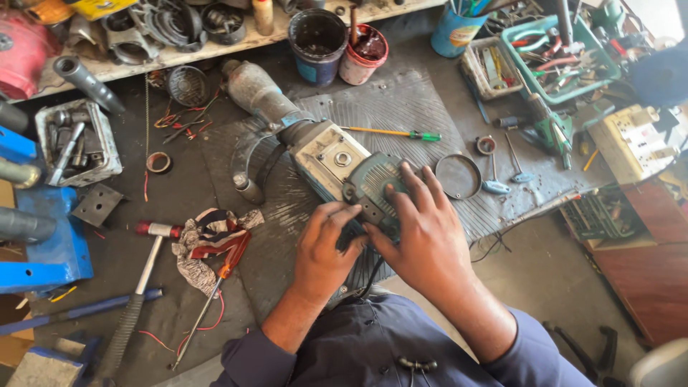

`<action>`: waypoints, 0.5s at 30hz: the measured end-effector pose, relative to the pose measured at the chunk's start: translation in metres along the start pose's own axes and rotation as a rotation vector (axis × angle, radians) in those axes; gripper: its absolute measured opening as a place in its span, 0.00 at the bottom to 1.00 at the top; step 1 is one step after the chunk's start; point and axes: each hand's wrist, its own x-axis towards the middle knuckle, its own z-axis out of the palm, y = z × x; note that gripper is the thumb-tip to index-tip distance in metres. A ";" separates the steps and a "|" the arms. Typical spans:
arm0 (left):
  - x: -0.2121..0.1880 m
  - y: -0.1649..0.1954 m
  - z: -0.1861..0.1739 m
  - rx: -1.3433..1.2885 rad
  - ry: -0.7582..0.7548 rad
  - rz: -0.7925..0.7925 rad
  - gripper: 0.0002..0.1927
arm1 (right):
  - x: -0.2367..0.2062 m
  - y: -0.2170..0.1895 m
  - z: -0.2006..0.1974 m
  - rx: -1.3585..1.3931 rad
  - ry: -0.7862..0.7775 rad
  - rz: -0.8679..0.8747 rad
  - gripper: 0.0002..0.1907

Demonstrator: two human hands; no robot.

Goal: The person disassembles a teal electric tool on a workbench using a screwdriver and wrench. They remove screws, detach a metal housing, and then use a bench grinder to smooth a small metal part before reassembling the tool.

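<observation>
A large grey and teal power hammer (pixel 322 150) lies diagonally on a ribbed rubber mat (pixel 401 100), its nose pointing to the upper left. My right hand (pixel 423 229) lies flat on the teal rear cover (pixel 380 183), fingers spread over it. Just to the left, my left hand (pixel 326 247) grips the lower edge of the same rear end with curled fingers. A black cord runs down from the tool between my wrists.
A hammer (pixel 143 276), a red-handled screwdriver (pixel 215 294) and a patterned rag (pixel 208 240) lie at the left. A round black ring (pixel 459 175), T-handle keys (pixel 494 175) and a green screwdriver (pixel 394 132) sit near the tool. Buckets (pixel 317 43), parts trays and a blue vise (pixel 36 229) crowd the edges.
</observation>
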 end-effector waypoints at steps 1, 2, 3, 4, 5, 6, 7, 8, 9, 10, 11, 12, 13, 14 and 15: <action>0.000 0.004 0.002 0.011 0.009 -0.020 0.30 | -0.002 0.003 -0.002 0.022 0.001 -0.010 0.32; -0.001 0.008 0.004 0.005 0.009 -0.026 0.30 | -0.005 0.008 -0.005 0.132 -0.003 0.002 0.32; 0.000 0.011 0.005 0.000 0.011 -0.029 0.30 | -0.009 0.014 -0.011 0.241 -0.003 0.012 0.31; 0.000 0.014 0.006 -0.004 0.013 -0.032 0.30 | -0.014 0.020 -0.015 0.350 -0.003 0.020 0.30; 0.001 0.017 0.007 -0.042 0.007 -0.058 0.30 | -0.017 0.025 -0.017 0.569 0.070 0.054 0.26; 0.001 0.019 0.007 -0.081 0.000 -0.084 0.29 | -0.022 0.029 -0.018 0.788 0.145 0.088 0.22; 0.002 0.021 0.008 -0.121 -0.009 -0.108 0.29 | -0.028 0.031 -0.018 1.005 0.225 0.120 0.18; 0.002 0.022 0.009 -0.093 -0.006 -0.085 0.29 | -0.033 0.033 -0.018 0.844 0.260 0.121 0.17; 0.002 0.023 0.010 -0.064 -0.001 -0.063 0.29 | -0.038 0.034 -0.017 0.683 0.291 0.123 0.15; 0.002 0.025 0.011 -0.035 0.004 -0.043 0.29 | -0.043 0.035 -0.015 0.523 0.318 0.126 0.14; 0.001 0.026 0.012 -0.038 -0.001 -0.045 0.29 | -0.047 0.036 -0.014 0.458 0.292 0.114 0.13; 0.000 0.026 0.014 -0.041 -0.004 -0.047 0.29 | -0.051 0.036 -0.012 0.394 0.265 0.101 0.13; -0.001 0.027 0.016 -0.045 -0.010 -0.048 0.29 | -0.054 0.036 -0.011 0.330 0.239 0.090 0.12; -0.002 0.027 0.018 -0.059 -0.001 -0.036 0.28 | -0.056 0.037 -0.010 0.335 0.237 0.084 0.12; -0.002 0.027 0.020 -0.075 0.009 -0.021 0.28 | -0.057 0.038 -0.010 0.338 0.239 0.077 0.11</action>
